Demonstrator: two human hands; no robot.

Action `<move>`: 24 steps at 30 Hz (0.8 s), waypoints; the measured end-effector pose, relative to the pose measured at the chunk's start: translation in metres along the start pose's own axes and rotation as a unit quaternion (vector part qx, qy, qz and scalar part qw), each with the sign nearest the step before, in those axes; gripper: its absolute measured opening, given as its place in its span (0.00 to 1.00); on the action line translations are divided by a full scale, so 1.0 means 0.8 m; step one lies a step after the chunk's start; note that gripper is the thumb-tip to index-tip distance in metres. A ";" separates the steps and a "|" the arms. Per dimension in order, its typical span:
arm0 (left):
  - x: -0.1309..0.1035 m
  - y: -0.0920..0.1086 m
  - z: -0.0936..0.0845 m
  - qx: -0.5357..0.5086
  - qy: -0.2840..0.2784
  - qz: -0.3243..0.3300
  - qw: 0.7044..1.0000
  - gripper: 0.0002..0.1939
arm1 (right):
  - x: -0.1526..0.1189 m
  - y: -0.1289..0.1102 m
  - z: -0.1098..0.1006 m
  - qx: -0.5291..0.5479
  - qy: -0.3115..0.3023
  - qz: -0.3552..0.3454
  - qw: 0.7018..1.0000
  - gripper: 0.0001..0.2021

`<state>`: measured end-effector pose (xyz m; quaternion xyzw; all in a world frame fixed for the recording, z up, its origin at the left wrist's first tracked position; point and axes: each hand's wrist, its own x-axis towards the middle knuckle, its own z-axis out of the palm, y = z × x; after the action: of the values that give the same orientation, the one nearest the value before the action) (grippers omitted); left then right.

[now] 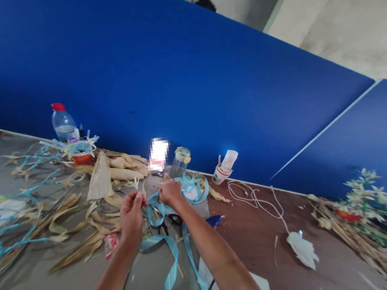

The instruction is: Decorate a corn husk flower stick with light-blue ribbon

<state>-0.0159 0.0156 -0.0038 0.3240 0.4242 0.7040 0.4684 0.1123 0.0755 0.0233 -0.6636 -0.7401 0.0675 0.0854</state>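
Note:
My left hand (131,215) is closed in a pinch, thumb against fingertips, on a small pale flower (134,183) that looks made of dried husk. To its right my right hand (170,192) is closed, fingers curled down, with light-blue ribbon (171,247) at its fingertips. The ribbon loops between my hands and hangs in long curls over the table below. More of it is coiled beyond my right hand. Under my hands lie dark tools, partly hidden by the ribbon, so I cannot tell their kind.
Dried husks (99,176) and blue-wrapped stems (31,190) spread over the left side. Along the blue partition (169,72) stand a red-capped bottle (64,124), a glass jar (180,161) and a paper cup (221,173). A white cable (258,200) and husk flowers (375,197) lie right.

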 end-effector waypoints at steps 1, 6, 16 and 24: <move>0.000 -0.001 0.000 -0.004 -0.004 -0.004 1.000 0.10 | 0.001 0.004 -0.006 0.010 0.015 0.021 1.000 0.10; -0.004 0.000 0.003 -0.023 -0.056 -0.057 0.997 0.14 | -0.013 0.032 -0.040 0.113 0.079 0.093 0.986 0.21; -0.022 0.028 0.022 -0.106 -0.205 -0.166 0.959 0.12 | -0.100 0.026 -0.031 0.483 0.074 -0.053 0.871 0.13; -0.026 0.034 0.032 -0.002 -0.212 -0.129 0.969 0.12 | -0.119 0.043 -0.060 0.565 0.070 -0.042 0.821 0.12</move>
<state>0.0029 -0.0015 0.0302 0.4075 0.3518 0.5539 0.6351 0.1659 -0.0159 0.0590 -0.4698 -0.5916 0.4239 0.4996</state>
